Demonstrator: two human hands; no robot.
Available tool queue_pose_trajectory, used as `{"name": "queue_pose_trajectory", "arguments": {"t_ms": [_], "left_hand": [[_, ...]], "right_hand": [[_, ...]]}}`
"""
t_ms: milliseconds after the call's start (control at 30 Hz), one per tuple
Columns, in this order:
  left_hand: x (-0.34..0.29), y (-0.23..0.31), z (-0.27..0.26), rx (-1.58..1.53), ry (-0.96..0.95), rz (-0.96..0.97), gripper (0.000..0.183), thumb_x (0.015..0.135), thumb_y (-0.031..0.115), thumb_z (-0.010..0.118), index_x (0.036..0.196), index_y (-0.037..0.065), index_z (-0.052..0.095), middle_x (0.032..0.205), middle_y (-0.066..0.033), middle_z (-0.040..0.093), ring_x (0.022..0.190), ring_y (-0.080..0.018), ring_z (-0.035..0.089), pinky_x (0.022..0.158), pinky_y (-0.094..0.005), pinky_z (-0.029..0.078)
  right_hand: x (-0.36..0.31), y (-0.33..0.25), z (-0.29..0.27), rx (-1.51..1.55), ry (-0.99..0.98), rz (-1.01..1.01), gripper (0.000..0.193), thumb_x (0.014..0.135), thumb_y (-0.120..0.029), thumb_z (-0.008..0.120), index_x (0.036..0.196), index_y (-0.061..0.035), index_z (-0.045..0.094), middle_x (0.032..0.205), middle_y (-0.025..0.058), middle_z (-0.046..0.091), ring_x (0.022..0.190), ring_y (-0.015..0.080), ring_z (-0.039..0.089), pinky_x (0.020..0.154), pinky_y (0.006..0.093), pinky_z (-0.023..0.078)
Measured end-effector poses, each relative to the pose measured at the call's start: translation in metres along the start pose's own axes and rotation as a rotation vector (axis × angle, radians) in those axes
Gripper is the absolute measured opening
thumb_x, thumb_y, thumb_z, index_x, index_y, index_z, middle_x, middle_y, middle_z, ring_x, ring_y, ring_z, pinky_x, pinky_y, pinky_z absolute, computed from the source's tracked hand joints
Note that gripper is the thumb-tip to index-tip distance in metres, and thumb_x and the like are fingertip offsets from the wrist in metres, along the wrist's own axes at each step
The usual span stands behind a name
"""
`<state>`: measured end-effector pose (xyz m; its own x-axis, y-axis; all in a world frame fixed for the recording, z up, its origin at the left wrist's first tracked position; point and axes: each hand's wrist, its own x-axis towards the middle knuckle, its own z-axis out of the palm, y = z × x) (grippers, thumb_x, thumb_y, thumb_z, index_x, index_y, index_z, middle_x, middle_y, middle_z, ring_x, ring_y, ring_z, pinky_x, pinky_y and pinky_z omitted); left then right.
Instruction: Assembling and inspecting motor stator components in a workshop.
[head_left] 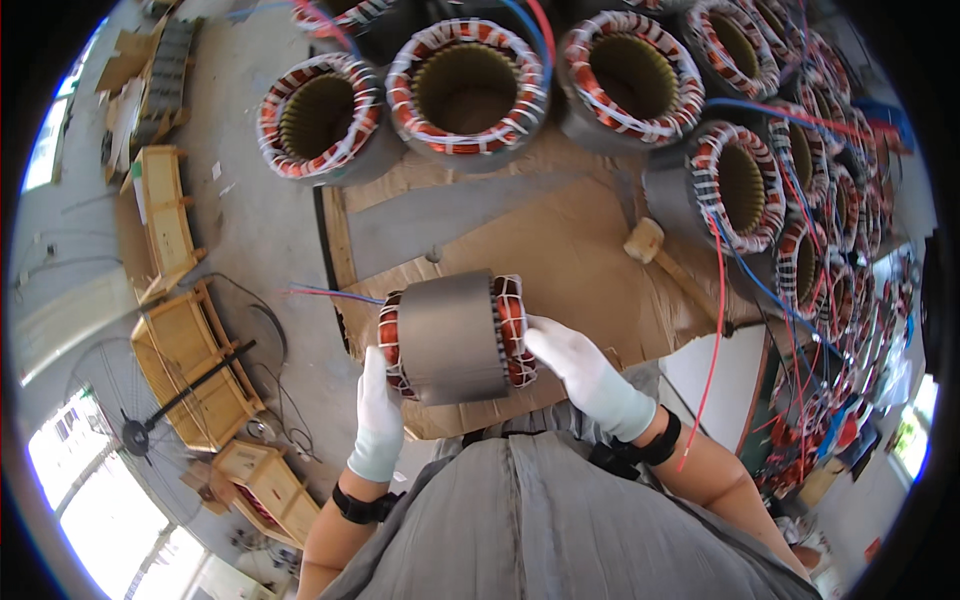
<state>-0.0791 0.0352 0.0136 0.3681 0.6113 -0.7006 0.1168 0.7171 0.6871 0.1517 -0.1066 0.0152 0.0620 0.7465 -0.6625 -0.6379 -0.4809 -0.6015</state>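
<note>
A motor stator (452, 338) lies on its side between my two white-gloved hands, a grey metal cylinder with laced copper windings at both ends. My left hand (379, 408) presses against its left winding, fingers pointing away from me. Against the right winding (513, 330) rests my right hand (588, 376), its fingertips on the coil; together they grip the stator end to end. Red and blue lead wires (335, 294) run out to the left. Beneath is a cardboard sheet (570, 250); whether the stator touches it I cannot tell.
More stators (465, 90) stand in a row at the far side, with others crowded on the right. A mallet (645, 241) lies on the cardboard, right of the held stator. Wooden crates (190, 370) and a fan (137, 436) are at left. Loose red wire (716, 350) hangs near my right forearm.
</note>
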Motion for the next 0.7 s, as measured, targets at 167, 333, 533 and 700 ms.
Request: {"name": "queue_pose_trajectory", "arguments": {"t_ms": [167, 333, 533, 700], "left_hand": [[0.029, 0.033, 0.007, 0.034, -0.023, -0.178, 0.052, 0.110, 0.047, 0.041, 0.133, 0.005, 0.063, 0.120, -0.0055, 0.071, 0.107, -0.0157, 0.067, 0.092, -0.0317, 0.053], [0.023, 0.044, 0.034, 0.072, 0.145, -0.084, 0.040, 0.104, 0.046, 0.058, 0.083, 0.011, 0.063, 0.063, 0.0087, 0.047, 0.050, -0.0017, 0.040, 0.046, -0.0226, 0.030], [-0.023, 0.085, 0.026, 0.052, 0.263, 0.006, 0.045, 0.107, 0.039, 0.052, 0.113, -0.002, 0.070, 0.097, -0.0019, 0.070, 0.083, -0.0078, 0.063, 0.072, -0.0241, 0.049], [-0.034, 0.105, 0.010, 0.188, 0.357, 0.207, 0.038, 0.107, 0.037, 0.055, 0.090, 0.005, 0.067, 0.074, 0.0066, 0.057, 0.062, -0.0013, 0.046, 0.054, -0.0226, 0.034]], "right_hand": [[0.022, 0.003, 0.004, 0.364, -0.086, 0.028, 0.039, 0.110, -0.022, 0.043, 0.138, 0.0030, 0.055, 0.130, 0.0119, 0.065, 0.121, 0.0177, 0.060, 0.106, 0.0332, 0.046], [0.022, -0.034, 0.034, 0.053, -0.048, -0.027, 0.042, 0.112, -0.027, 0.037, 0.139, 0.0002, 0.054, 0.130, 0.0098, 0.066, 0.118, 0.0197, 0.065, 0.105, 0.0362, 0.050], [-0.003, -0.083, 0.076, 0.046, -0.257, 0.006, 0.040, 0.110, -0.025, 0.044, 0.139, 0.0011, 0.051, 0.132, 0.0092, 0.061, 0.121, 0.0156, 0.060, 0.104, 0.0321, 0.047], [0.036, -0.061, 0.078, 0.174, -0.324, 0.041, 0.036, 0.107, -0.024, 0.051, 0.135, -0.0009, 0.052, 0.119, 0.0059, 0.061, 0.110, 0.0141, 0.057, 0.101, 0.0337, 0.044]]}}
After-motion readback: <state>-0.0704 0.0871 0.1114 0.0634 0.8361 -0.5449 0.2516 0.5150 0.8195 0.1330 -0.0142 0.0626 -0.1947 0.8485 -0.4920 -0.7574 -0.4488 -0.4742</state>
